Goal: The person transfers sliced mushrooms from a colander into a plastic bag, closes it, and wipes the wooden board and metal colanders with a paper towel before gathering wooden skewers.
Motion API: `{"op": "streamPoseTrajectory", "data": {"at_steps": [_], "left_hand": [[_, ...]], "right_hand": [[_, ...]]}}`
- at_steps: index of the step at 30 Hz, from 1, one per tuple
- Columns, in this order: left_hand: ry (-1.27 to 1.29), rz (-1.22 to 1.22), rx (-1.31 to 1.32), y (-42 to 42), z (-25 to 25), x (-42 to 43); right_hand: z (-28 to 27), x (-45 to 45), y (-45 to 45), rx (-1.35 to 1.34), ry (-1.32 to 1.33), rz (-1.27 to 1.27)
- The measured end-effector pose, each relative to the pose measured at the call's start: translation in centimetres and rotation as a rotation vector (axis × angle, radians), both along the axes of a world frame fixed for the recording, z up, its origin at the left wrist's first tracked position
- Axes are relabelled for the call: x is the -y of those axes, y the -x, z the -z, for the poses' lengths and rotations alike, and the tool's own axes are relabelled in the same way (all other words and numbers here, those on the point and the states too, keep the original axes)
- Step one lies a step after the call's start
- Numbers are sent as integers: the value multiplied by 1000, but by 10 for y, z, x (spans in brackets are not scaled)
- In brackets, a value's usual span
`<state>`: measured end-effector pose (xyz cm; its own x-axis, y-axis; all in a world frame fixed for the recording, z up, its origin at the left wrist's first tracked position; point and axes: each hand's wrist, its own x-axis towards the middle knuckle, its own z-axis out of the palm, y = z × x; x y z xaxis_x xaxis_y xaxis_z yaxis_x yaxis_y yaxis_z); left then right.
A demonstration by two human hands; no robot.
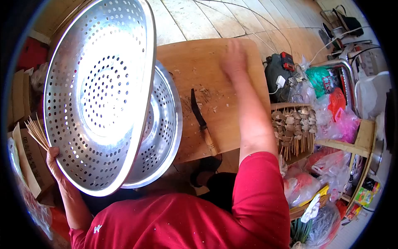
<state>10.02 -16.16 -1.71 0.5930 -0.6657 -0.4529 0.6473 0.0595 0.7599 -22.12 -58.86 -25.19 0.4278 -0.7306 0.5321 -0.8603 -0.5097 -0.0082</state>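
Observation:
My left hand (54, 159) is closed at the lower left rim of a large perforated metal basin (68, 124), which is tilted up. A bundle of thin wooden sticks (37, 132) shows beside that hand; its fingers are partly hidden behind the basin. A second perforated basin (163, 137) is partly covered by the first. My right hand (234, 60) is over the far right part of the wooden table (186, 54), blurred, its fingers unclear. A knife with a dark curved blade and wooden handle (207, 139) lies on the table among small scraps.
Right of the table are skewered pieces (294, 124) in a box, a dark green object with a red device (287, 61), plastic bags (346, 122) and a wooden frame (365, 139). Cardboard boxes (31, 162) stand at left. Cables cross the tiled floor (186, 18).

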Motion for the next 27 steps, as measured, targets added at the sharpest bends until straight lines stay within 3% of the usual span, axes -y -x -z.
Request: {"op": "streamPoseTrajectory", "data": {"at_steps": [2,4,5,7,8,9,11,15,17,21,23,26,27], "left_hand": [[1,18,-9,3,-3,2],[10,38,-16,-2,-1,0],[19,43,-20,-6,2,-4],[4,38,-15,-13,6,-10],[5,44,-19,-15,7,-12],[8,49,-19,-19,9,-15],[30,34,40,-22,14,-20],[-6,28,39,-1,6,8],[-31,-1,76,35,-7,37],[-47,157,56,88,-23,102],[-7,219,40,119,-21,141],[-53,373,33,149,-3,195],[-63,374,38,155,12,213]], "right_hand": [[-47,-44,-18,86,-555,-234],[-63,-74,-15,164,-712,-715],[-68,-86,-4,161,-707,-703],[-77,-105,20,497,-877,-528],[-78,-100,37,503,-821,-353],[-73,-97,52,506,-813,-342],[-55,-100,81,293,-392,93],[-41,-164,93,284,-546,-27],[-57,-191,98,76,-828,-528],[-95,-172,111,152,-883,-245],[-73,-148,124,357,-570,84],[3,-158,120,148,-325,-44],[-36,-170,120,94,-482,-220]]}}
